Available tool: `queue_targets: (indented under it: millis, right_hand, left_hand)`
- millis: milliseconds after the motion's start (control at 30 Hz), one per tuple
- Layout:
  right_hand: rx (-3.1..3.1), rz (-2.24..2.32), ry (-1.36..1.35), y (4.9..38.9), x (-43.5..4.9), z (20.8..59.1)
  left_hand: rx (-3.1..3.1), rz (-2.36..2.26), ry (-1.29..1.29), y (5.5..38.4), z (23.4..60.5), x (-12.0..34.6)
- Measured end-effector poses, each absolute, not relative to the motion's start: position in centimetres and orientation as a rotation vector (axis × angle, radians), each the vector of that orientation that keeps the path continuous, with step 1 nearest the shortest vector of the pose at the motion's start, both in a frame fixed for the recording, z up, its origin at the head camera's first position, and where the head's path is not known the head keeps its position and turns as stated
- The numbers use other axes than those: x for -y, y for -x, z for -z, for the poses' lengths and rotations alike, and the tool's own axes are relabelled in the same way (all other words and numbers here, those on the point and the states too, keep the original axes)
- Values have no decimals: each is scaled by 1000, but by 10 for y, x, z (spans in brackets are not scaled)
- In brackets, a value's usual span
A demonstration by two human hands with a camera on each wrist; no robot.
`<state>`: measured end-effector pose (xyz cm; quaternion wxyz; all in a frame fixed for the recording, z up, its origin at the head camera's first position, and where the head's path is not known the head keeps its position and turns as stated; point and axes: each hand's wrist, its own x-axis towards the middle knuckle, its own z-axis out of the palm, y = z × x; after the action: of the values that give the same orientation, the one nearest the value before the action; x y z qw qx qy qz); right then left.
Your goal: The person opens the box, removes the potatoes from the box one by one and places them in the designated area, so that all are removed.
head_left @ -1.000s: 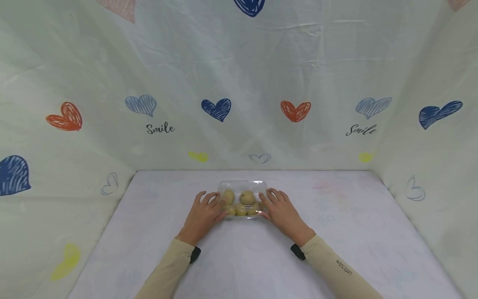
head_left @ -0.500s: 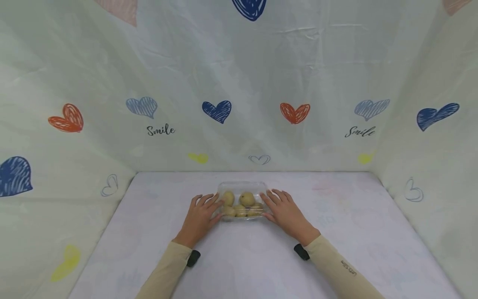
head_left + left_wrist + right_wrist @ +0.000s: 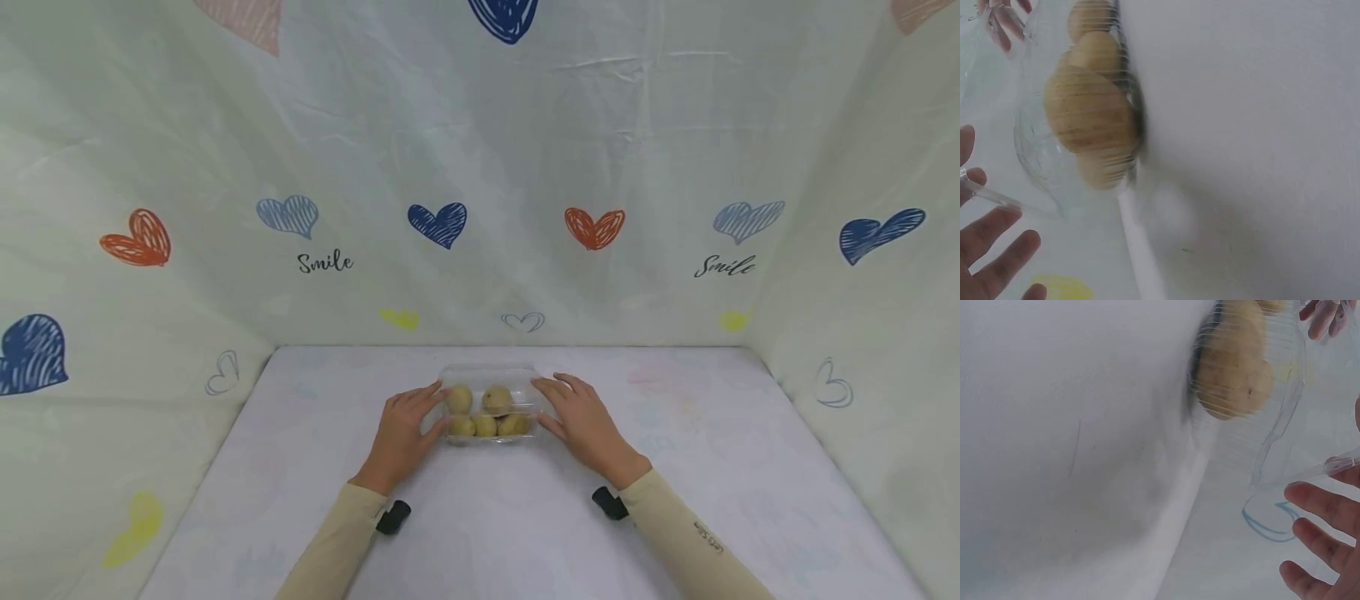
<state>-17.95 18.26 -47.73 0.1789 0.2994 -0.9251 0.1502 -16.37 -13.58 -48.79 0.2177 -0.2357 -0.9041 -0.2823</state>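
A clear plastic box (image 3: 491,440) with several small potatoes (image 3: 486,426) stands near the back middle of the table. Its clear lid (image 3: 487,374) is raised from the front, apart from the potatoes. My left hand (image 3: 403,429) pinches the lid's left side between thumb and fingers. On the other side, my right hand (image 3: 587,423) does the same. In the left wrist view the lid's rim (image 3: 997,199) runs between the thumb and fingers of the left hand (image 3: 994,253). The right wrist view has the rim (image 3: 1316,472) at the index finger of the right hand (image 3: 1329,531), other fingers spread.
A pale table (image 3: 480,533) lies beneath the box. Behind it and at both sides hang white sheets (image 3: 510,142) printed with hearts and "Smile". Dark straps with devices (image 3: 393,517) sit at both wrists.
Both hands have shifted slightly outward, fingers now at the lid's sides. The lid's front edge has risen, and the front potatoes show more clearly.
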Motion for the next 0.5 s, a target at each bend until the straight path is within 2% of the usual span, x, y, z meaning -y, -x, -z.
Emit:
queue_targets:
  millis: [500]
  right_hand:
    - [2673,-789,-636,183,-176,464]
  left_hand:
    - [2539,1080,511,168,486,131]
